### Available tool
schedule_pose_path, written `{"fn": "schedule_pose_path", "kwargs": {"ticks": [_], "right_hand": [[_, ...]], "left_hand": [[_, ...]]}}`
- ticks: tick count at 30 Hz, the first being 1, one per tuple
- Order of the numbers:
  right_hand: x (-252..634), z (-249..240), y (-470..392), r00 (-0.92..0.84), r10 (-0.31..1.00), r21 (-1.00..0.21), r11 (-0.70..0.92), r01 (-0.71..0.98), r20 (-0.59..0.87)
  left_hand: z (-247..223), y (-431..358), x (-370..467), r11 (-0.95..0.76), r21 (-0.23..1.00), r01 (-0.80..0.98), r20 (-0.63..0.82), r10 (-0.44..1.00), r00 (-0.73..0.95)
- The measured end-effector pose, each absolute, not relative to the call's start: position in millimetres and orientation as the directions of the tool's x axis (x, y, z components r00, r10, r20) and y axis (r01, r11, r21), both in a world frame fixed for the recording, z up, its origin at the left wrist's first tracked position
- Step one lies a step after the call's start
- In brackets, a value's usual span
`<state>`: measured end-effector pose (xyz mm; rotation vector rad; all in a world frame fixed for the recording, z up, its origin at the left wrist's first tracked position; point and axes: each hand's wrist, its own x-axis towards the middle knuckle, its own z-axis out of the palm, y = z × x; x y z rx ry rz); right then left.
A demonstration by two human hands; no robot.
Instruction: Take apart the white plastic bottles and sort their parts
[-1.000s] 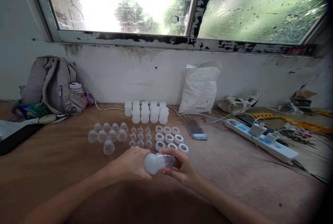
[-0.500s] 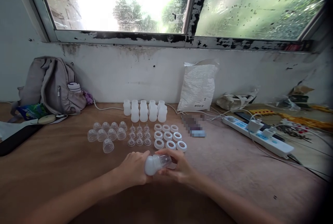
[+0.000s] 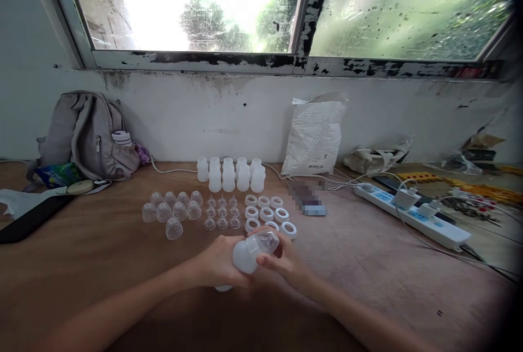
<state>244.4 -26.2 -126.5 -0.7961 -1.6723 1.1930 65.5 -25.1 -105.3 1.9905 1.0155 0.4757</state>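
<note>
A frosted bottle (image 3: 245,255) with a clear cap over its top is tilted up to the right between my hands. My left hand (image 3: 223,261) is wrapped round its body, and a second whitish piece shows below that hand. At the capped end, my right hand (image 3: 281,258) grips with thumb and fingers. Behind my hands stand several clear cups (image 3: 174,228) on the left, several clear nipples (image 3: 222,212) in the middle and several white rings (image 3: 288,230) on the right. Farther back are several frosted bottles (image 3: 229,175).
A grey backpack (image 3: 87,137) leans at the back left, near a black flat object (image 3: 36,218). A white plastic package (image 3: 314,137) rests against the wall. On the right lie a power strip (image 3: 412,217) with cables and a phone-like blurred item (image 3: 312,210).
The bottle has turned so its capped end points more upward. My right fingers have shifted round the cap. A whitish piece now shows under my left hand. The view has shifted slightly.
</note>
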Motion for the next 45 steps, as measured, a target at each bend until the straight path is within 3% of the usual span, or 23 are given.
{"fn": "schedule_pose_path", "kwargs": {"ticks": [2, 4, 6, 15, 18, 21, 26, 31, 35, 39, 42, 45], "right_hand": [[245.4, -120.7, -28.0, -0.441, 0.837, -0.937, 0.347, -0.028, 0.323], [245.5, -117.2, -29.5, -0.487, 0.820, -0.948, 0.315, -0.053, 0.300], [244.0, -116.6, -31.2, -0.487, 0.835, -0.964, 0.258, -0.065, 0.256], [236.5, -123.0, -34.8, -0.403, 0.885, -0.972, 0.224, -0.068, 0.232], [236.1, -124.4, -31.9, -0.417, 0.874, -0.965, 0.188, -0.182, 0.249], [238.4, -125.9, -26.8, -0.391, 0.883, -0.949, 0.161, -0.272, 0.262], [243.2, -129.7, -17.4, -0.302, 0.933, -0.977, 0.157, -0.143, 0.194], [241.1, -133.0, -17.1, -0.215, 0.948, -0.972, 0.219, -0.087, 0.233], [238.6, -133.9, -19.9, -0.255, 0.938, -0.968, 0.199, -0.151, 0.233], [234.8, -136.1, -22.3, -0.350, 0.925, -0.971, 0.067, -0.230, 0.147], [231.1, -136.5, -25.3, -0.395, 0.911, -0.960, -0.002, -0.281, 0.114], [230.2, -134.6, -26.6, -0.342, 0.937, -0.942, -0.049, -0.332, 0.072]], "left_hand": [[-104.9, -27.6, 66.8, -0.112, 0.950, 0.291, -0.128, 0.713, 0.690], [-106.7, -30.5, 68.4, 0.106, 0.976, 0.189, -0.213, 0.640, 0.739], [-109.5, -32.9, 70.3, 0.214, 0.966, 0.147, -0.251, 0.626, 0.739], [-120.8, -33.6, 78.2, -0.100, 0.985, 0.139, 0.009, 0.844, 0.537], [-122.7, -29.7, 75.9, 0.060, 0.998, -0.004, -0.047, 0.818, 0.573], [-122.1, -22.7, 69.2, 0.292, 0.927, -0.236, -0.089, 0.780, 0.619], [-119.2, -12.6, 62.9, 0.496, 0.764, -0.412, -0.098, 0.721, 0.686], [-118.4, -15.2, 68.7, 0.270, 0.895, -0.355, -0.019, 0.818, 0.575], [-125.0, -13.6, 69.0, 0.019, 0.986, -0.165, 0.059, 0.887, 0.457], [-138.4, -10.0, 68.9, -0.140, 0.990, -0.029, 0.140, 0.917, 0.373], [-145.2, -12.2, 71.2, -0.238, 0.971, -0.028, 0.232, 0.909, 0.346], [-143.1, -16.5, 72.9, -0.231, 0.971, -0.063, 0.239, 0.921, 0.308]]}}
